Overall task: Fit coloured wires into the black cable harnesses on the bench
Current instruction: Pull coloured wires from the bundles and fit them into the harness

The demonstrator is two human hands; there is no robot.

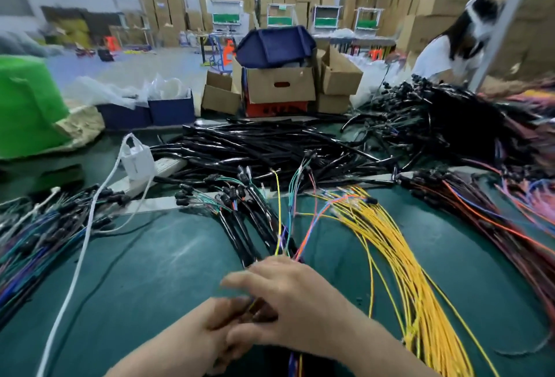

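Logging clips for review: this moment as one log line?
left hand: grips black harness | right hand: over harness, grip unclear | yellow wires: loose, right of hands

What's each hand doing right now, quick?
Left hand: fingers curled round the wire harness.
Right hand: blurred over that harness; its grip cannot be told.

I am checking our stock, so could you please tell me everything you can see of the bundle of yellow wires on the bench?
The yellow wires are a loose bundle of many thin, plastic-coated strands lying on the green bench mat, right of the right hand. They run from mid-bench to the near edge; an orange wire crosses their far ends. Their tips are too blurred to describe. No hand holds them.
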